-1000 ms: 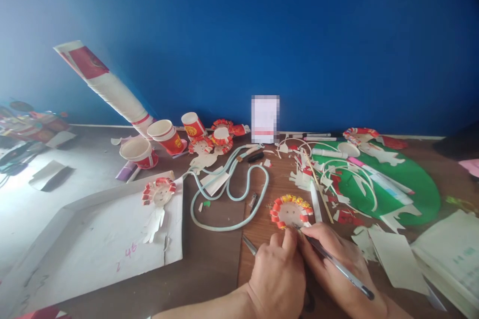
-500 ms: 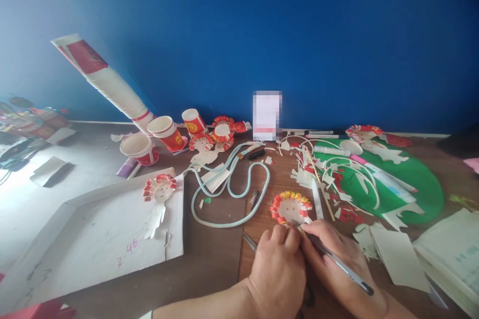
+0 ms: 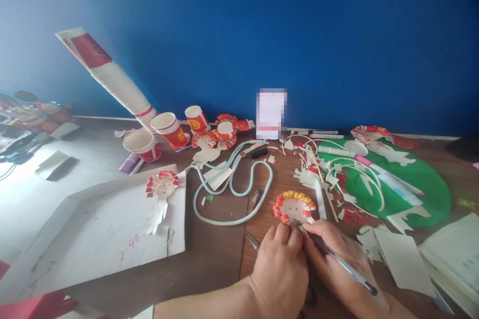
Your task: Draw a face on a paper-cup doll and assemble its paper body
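In front of me lies a paper-cup cutout (image 3: 294, 208), its round white face edged with curled red and yellow strips and marked with small dots for eyes. My left hand (image 3: 282, 264) is closed at its lower edge, fingers curled down and holding it against the table. A slim grey pen with a black end (image 3: 348, 265) is gripped in my right hand (image 3: 337, 251), its tip at the cutout's lower edge beside my left fingers. Both hands hide the lower part of the cutout. Scissors (image 3: 252, 240) poke out from under my left hand.
A white box lid (image 3: 93, 239) at left carries a similar cutout (image 3: 163, 187). Paper cups (image 3: 140, 145) and a tall leaning cup stack (image 3: 119, 87) stand behind. A pale blue cord (image 3: 220, 223) loops mid-table. Right lie paper scraps, markers (image 3: 389, 179) and a green sheet (image 3: 434, 199).
The camera view has shifted slightly, so everything sits a little differently in the picture. Both hands keep the same hold at the cutout, with the pen at nearly the same spot.
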Available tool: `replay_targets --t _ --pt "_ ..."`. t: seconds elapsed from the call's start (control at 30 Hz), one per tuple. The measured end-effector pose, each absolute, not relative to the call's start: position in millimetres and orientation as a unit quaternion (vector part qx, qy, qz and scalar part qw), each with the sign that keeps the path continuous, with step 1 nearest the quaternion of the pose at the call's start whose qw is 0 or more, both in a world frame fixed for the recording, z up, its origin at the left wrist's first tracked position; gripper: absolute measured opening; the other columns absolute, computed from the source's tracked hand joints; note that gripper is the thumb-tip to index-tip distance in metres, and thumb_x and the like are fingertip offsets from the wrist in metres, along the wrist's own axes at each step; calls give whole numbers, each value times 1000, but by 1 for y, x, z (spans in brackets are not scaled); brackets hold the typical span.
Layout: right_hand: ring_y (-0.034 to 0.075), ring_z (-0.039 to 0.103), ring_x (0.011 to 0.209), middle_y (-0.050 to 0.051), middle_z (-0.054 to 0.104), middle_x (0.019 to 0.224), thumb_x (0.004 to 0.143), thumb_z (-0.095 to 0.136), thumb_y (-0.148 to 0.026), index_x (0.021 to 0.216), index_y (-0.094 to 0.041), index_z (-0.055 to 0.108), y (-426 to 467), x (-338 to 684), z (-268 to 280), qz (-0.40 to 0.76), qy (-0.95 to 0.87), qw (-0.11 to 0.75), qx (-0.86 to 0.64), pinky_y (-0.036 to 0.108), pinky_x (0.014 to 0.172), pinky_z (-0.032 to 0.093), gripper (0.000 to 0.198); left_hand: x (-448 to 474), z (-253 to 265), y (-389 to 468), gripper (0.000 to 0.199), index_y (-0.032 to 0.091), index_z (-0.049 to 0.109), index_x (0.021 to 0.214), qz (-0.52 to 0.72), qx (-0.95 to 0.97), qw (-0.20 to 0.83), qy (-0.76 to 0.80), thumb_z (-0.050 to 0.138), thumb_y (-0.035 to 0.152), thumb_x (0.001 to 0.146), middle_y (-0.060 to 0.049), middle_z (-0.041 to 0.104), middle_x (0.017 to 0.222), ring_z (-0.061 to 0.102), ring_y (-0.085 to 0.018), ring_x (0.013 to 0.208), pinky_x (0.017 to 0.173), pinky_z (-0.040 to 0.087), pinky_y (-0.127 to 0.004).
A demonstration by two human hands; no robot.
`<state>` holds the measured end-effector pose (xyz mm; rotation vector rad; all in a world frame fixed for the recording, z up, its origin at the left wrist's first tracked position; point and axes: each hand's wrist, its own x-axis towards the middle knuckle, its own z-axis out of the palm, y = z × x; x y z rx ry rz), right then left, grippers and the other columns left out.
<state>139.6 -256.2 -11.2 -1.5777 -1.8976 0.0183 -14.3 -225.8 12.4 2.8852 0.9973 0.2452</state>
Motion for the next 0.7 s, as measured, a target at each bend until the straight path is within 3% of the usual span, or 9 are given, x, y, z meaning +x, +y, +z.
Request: replay_targets --t 0.7 --pt "14 67 65 -1 68 77 94 51 -28 94 -22 55 -255 139 -11 17 -721 316 -616 22 57 46 7 -14 13 -228 24 14 71 102 66 941 63 325 56 28 90 -8 61 110 52 -21 97 86 50 -33"
